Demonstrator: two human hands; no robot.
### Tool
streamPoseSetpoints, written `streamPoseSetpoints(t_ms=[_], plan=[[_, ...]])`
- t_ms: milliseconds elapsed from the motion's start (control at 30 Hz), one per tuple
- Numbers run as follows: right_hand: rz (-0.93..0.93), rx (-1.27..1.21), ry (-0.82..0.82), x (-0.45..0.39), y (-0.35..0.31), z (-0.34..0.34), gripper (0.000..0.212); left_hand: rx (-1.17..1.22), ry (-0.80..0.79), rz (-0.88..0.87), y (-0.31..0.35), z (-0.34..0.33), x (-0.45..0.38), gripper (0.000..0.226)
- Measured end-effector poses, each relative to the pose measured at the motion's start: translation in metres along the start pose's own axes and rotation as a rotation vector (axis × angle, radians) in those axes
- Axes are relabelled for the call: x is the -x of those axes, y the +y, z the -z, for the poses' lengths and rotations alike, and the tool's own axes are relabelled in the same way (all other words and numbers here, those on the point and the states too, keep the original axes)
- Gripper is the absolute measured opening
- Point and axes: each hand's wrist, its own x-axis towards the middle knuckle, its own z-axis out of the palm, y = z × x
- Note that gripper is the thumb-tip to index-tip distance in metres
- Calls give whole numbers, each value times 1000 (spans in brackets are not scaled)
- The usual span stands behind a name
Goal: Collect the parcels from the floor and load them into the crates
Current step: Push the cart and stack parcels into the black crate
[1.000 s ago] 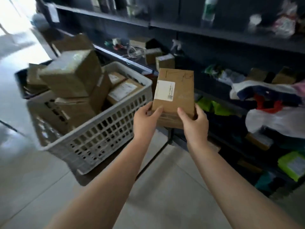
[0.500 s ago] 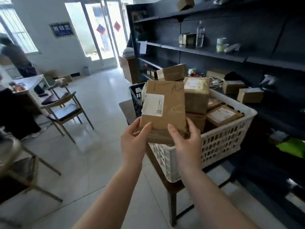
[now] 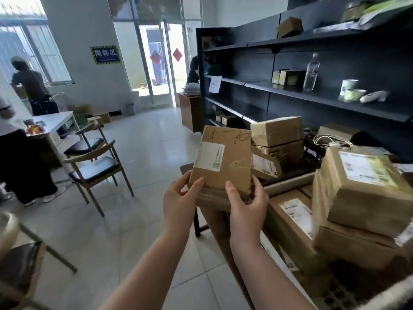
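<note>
I hold a flat brown cardboard parcel [image 3: 223, 159] with a white label and pen marks, upright at chest height. My left hand [image 3: 180, 200] grips its lower left edge and my right hand [image 3: 247, 209] its lower right edge. Just right of it stands a white crate [image 3: 288, 181], filled with several brown parcels [image 3: 362, 189] stacked above its rim. A second, dark crate [image 3: 310, 151] behind it also carries boxes [image 3: 277, 130]. Both crates rest on a low wooden stand whose legs show under my hands.
Dark shelving [image 3: 290, 90] runs along the right wall with a bottle, boxes and small items. Two wooden chairs [image 3: 98, 166] stand on the tiled floor to the left, another chair at bottom left. Two people stand near a white table [image 3: 53, 121] at far left.
My view has swung left and up, away from the lower shelves toward the room and door. The crates now lie to my right and closer. Both hands keep the same hold on the parcel.
</note>
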Motion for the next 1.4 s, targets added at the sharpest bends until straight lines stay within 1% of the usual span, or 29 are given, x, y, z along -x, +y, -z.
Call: streamPoseSetpoints(t_ms=[133, 233, 300, 367, 467, 567, 600, 633, 733, 833, 900, 967, 1033, 1100, 1133, 1200, 1267, 1333, 1400], plan=[[2, -67, 47, -57, 10, -49, 55, 3, -73, -26, 4, -12, -87, 23], [27, -82, 107, -99, 18, -76, 52, 23, -153, -18, 2, -25, -143, 25], [56, -56, 155, -129, 21, -91, 50, 40, -215, -18, -2, -37, -180, 21], [97, -27, 227, -159, 26, -105, 49, 46, -317, -37, -6, -49, -218, 17], [144, -1, 368, -194, 36, -127, 48, 30, -503, -46, -16, -64, -270, 18], [166, 16, 510, -219, 40, -145, 48, 9, -656, -72, -18, -82, -314, 22], [167, 21, 556, -228, 40, -147, 46, 17, -700, -72, -18, -91, -326, 20], [173, 23, 604, -237, 39, -147, 46, 14, -750, -69, -18, -102, -336, 17], [184, 72, 768, -263, 35, -131, 44, -33, -904, -64, -18, -143, -353, 28], [202, 184, 903, -287, 31, -100, 42, -66, -1069, -25, -23, -187, -358, 39], [175, 264, 952, -304, 35, -75, 47, -164, -1185, -19, -31, -216, -363, 43], [101, 371, 1007, -324, 45, -50, 53, -292, -1290, -23, -44, -242, -371, 47], [-25, 519, 1023, -343, 60, -28, 54, -381, -1331, -13, -59, -260, -382, 48], [-204, 676, 952, -356, 78, -16, 62, -451, -1321, 2, -76, -269, -396, 41], [-248, 734, 908, -362, 86, -12, 66, -470, -1319, 2, -85, -272, -403, 37], [-274, 821, 884, -373, 96, -6, 68, -482, -1324, 41, -97, -275, -416, 30], [-320, 835, 915, -383, 99, -4, 66, -486, -1334, 96, -104, -275, -426, 26], [-367, 856, 921, -386, 98, -7, 67, -513, -1358, 99, -110, -274, -432, 25], [-337, 887, 933, -380, 93, -18, 70, -542, -1398, 95, -116, -273, -433, 25]])
